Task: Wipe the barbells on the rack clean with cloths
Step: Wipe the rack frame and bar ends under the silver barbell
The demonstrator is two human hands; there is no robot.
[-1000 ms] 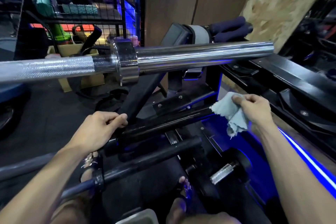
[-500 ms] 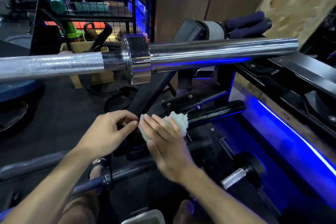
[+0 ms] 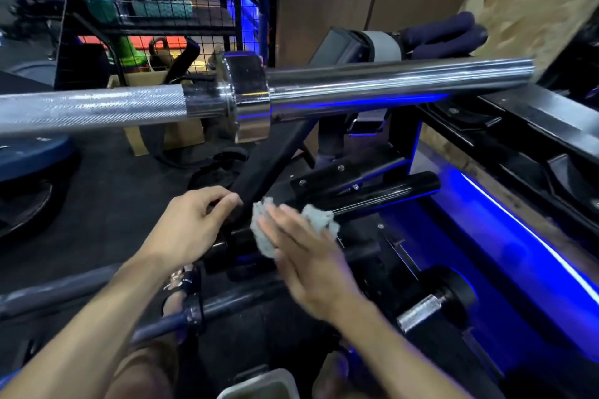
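- Gym floor, dark and rubber-matted, lies below; a wire storage cage stands behind, and a blue light strip runs along the wall base to the right of my grips.
- From my remote view, the cloth is pale grey, fluffy and crumpled. I judge it light, soft and fully compliant; it will wrap to a round bar without resistance. Best hold is bunched under the palm.
- Right hand: fingers extended and motion-blurred, pressing the cloth flat against the black barbell. This grip is not curled round anything. The cloth protrudes above and to the left of the fingers.
- Left hand: fingers loosely curled, tips at the black rack upright just left of the cloth. Whether this grip actually pinches anything I cannot tell.
- Black barbell: glossy sleeve, extending up and to the right of the right grip, resting low on the rack. I judge it heavy, rigid and slick; it should be steadied on the rack, not lifted, during wiping.
- Chrome barbell: crosses the view above both grips, with a polished sleeve to the right, a thick collar at centre and a knurled shaft to the left. Knurling is likely to snag cloth fibres.
- A third, dull bar lies below the left grip; a dumbbell lies on the floor, lower right.
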